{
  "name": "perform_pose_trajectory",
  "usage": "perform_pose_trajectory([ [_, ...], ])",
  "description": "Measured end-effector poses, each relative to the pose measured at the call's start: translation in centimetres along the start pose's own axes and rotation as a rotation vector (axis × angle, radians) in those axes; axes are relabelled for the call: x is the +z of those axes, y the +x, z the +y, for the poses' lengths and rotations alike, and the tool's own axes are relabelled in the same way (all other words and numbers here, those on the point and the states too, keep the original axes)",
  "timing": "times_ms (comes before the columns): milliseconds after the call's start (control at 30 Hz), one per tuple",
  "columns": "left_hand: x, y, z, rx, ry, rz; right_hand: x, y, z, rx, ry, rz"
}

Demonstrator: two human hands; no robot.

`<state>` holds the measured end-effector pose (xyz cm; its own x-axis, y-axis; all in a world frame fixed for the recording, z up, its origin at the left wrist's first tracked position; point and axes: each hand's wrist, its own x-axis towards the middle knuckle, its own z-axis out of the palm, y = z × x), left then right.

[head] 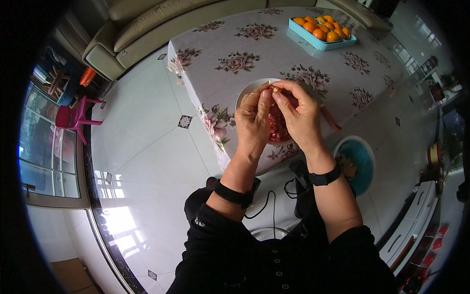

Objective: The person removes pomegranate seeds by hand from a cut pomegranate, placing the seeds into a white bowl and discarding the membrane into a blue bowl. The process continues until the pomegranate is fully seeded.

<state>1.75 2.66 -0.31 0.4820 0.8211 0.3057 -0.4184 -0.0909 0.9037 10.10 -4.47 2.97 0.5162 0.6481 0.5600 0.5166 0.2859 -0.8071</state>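
Note:
Both of my hands meet above a white bowl (244,93) at the near part of the table. Between the fingertips is a small piece of pomegranate (273,88) with red seeds and pale membrane. My left hand (253,117) pinches it from the left, and my right hand (301,114) grips it from the right. Loose red pomegranate seeds (278,128) lie in the bowl below, partly hidden by the hands. To the right of the bowl, partly behind my right hand, a knife's reddish handle (331,119) rests on the tablecloth.
A flowered tablecloth (271,47) covers the table. A light-blue basket (323,47) of oranges stands at its far right. On the floor at right is a blue-lined bin (361,176) with scraps inside. A pink plastic chair (75,117) stands at left; a cable hangs near my legs.

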Motion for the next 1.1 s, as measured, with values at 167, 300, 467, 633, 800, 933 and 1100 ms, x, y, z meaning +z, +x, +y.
perform_pose_trajectory([
  [167, 0.0, 0.0, 0.1, -0.014, -0.010, -0.032, 0.1, -0.1, 0.3, -0.010, -0.042, 0.006],
  [300, 0.1, 0.0, 0.3, -0.054, -0.065, -0.025, 0.2, -0.2, 0.4, 0.002, -0.029, 0.008],
  [467, 0.2, 0.0, 0.4, -0.090, -0.116, 0.005, 0.3, -0.4, 0.5, 0.024, -0.024, -0.001],
  [633, -0.2, 0.1, 0.7, -0.141, -0.162, -0.002, 0.4, -0.4, 0.3, 0.050, 0.008, 0.003],
  [800, -0.3, 0.4, 0.9, -0.158, -0.274, -0.005, 0.0, -0.2, 0.2, 0.216, 0.354, 0.068],
  [933, -0.5, 0.5, 1.0, -0.240, -0.252, -0.048, -0.4, 0.1, 0.6, 0.300, 0.445, 0.034],
  [1100, -0.3, 0.3, 1.2, -0.265, -0.334, -0.031, -0.4, 0.1, 0.7, 0.362, 0.520, 0.077],
])
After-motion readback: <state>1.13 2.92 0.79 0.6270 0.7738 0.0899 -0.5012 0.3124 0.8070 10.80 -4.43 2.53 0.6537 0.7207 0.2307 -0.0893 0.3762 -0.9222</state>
